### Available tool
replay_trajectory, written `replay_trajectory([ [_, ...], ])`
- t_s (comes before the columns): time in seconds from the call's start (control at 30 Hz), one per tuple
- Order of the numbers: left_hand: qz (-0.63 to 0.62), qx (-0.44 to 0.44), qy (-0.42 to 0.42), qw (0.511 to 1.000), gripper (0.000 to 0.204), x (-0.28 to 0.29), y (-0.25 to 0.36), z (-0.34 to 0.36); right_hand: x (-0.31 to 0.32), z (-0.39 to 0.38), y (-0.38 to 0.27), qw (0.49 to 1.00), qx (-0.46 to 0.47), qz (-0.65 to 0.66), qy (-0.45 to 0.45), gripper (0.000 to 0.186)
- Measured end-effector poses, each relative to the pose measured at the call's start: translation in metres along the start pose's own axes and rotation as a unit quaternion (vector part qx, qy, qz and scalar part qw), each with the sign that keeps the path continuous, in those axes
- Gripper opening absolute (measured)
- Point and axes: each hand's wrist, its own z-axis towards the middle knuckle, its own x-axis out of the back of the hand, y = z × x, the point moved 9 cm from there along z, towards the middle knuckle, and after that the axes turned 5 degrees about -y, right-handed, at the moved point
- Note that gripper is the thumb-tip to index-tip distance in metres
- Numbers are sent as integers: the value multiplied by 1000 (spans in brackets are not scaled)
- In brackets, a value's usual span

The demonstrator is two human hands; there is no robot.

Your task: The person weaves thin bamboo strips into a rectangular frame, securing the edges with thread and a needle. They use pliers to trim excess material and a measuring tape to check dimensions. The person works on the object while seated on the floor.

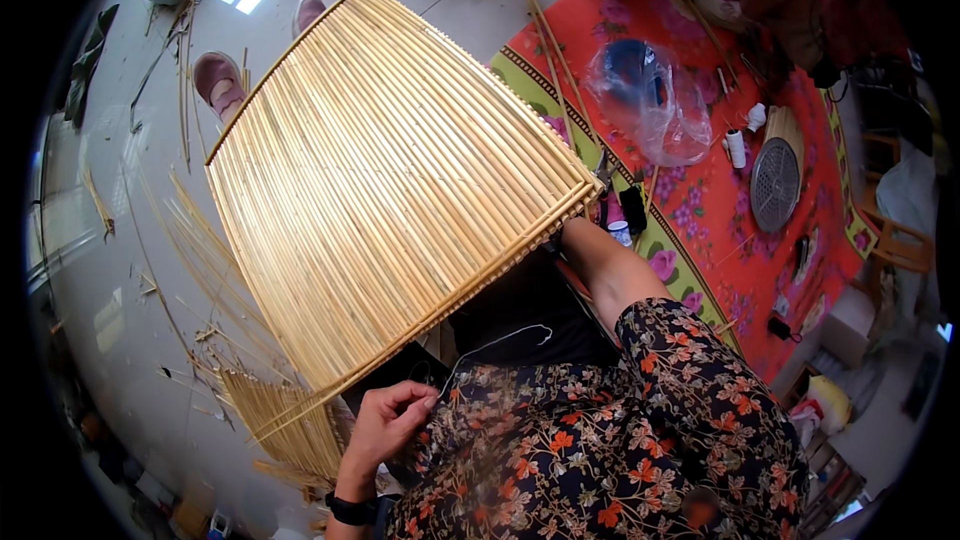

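Looks like a handicraft workshop. Shows in the slatted panel (390, 180), cut stalks (275, 415) over the tiled floor (85, 240), and thread spool (736, 149).

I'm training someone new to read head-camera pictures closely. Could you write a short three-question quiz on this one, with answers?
1. Multiple choice: What is at the fingertips of the left hand?
A) a paintbrush
B) white thread
C) a pair of scissors

2. True or false: The right hand lies in plain view on top of the slatted panel.

3. Fill in the colour: The clear plastic bag lies on a floral mat that is mainly ____.

Key
1. B.
2. False: the right forearm reaches the panel's near right corner, and the hand is out of sight there.
3. Red.
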Motion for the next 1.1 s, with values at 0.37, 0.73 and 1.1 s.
replay_trajectory([
  [0.37, -53, 27, 12, 998, 14, -16, 3, -21, 8, -15, 3, 1000, 15, -20, -12, 18],
  [0.73, -45, 25, 28, 998, 12, -18, 1, -24, 32, -16, 20, 998, 33, -38, -27, 20],
  [1.1, 70, -103, -14, 992, 9, -20, 38, -13, 99, -141, -72, 924, -10, 361, -127, 12],
])
